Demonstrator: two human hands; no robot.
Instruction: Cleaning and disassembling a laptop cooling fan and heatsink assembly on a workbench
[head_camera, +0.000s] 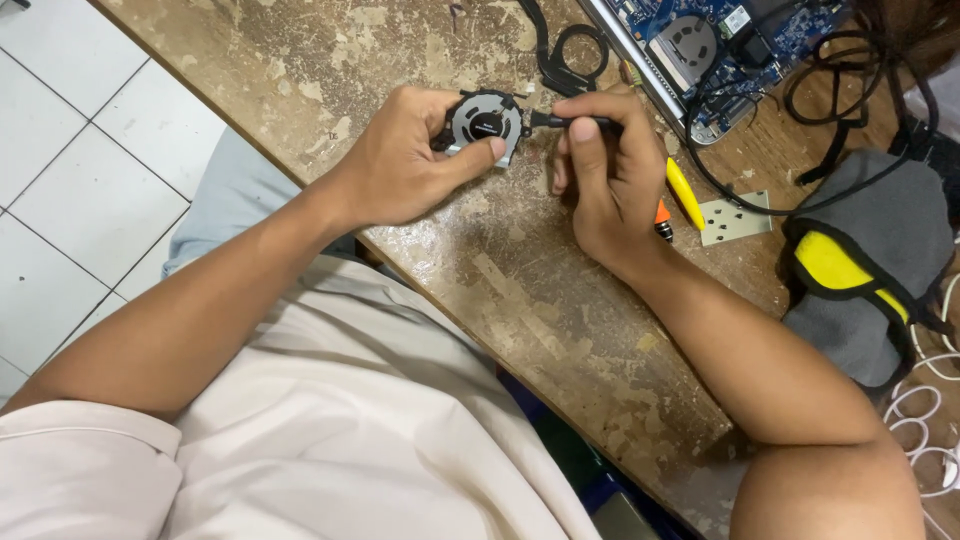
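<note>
The left hand (405, 160) pinches a small round laptop cooling fan (485, 125) just above the worn bench (520, 290) — thumb across its lower rim. The right hand (610, 180) grips a slim black tool (570, 122), lying level, its tip touching the fan's right edge.

The person is wearing a pale, cream-white short-sleeved shirt, its fabric creasing in soft folds across the chest and belly. The short sleeve is ending above the elbow with a plain hemmed edge. Light blue-grey trousers are showing beneath the shirt. Both forearms are bare, and the left hand (405, 160) and right hand (605, 185) are wearing no gloves, rings or watch.
</note>
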